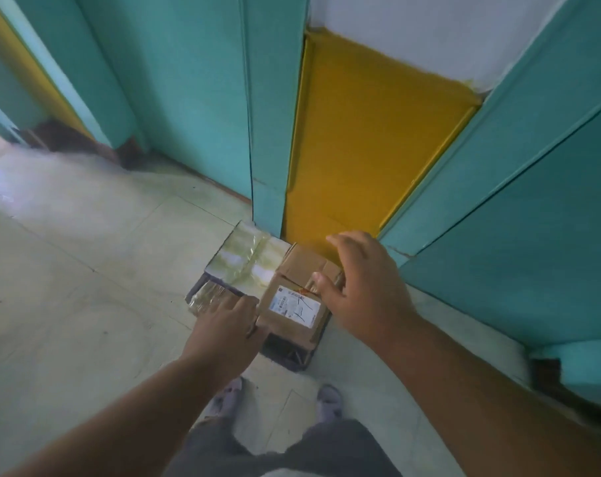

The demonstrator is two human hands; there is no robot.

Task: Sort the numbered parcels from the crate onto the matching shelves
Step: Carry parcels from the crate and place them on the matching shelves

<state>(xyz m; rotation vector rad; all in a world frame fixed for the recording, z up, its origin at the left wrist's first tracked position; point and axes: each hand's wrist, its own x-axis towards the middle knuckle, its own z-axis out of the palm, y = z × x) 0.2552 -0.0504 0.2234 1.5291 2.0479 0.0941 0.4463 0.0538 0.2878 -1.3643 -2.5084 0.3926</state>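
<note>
Both hands are down at the crate [292, 358] — the left hand [223, 325] spread against the cardboard parcel's [297, 297] nine o'clock side, the right hand [364, 287] open, thumb touching its three o'clock edge, not yet clamped. Pick-up step, I'd say; next comes a squeeze and lift, then reading the scrawled number. A tape-wrapped parcel [247, 259] sits at ten o'clock in the crate.

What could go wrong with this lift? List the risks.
1. The left hand only meets the near corner of the cardboard parcel, and the right hand is spread over its far side; an uneven grip might tilt it.
2. The taped parcel lies against it and could get dragged.
3. The handwritten number on the label is blurred, so misreading is possible.
</note>
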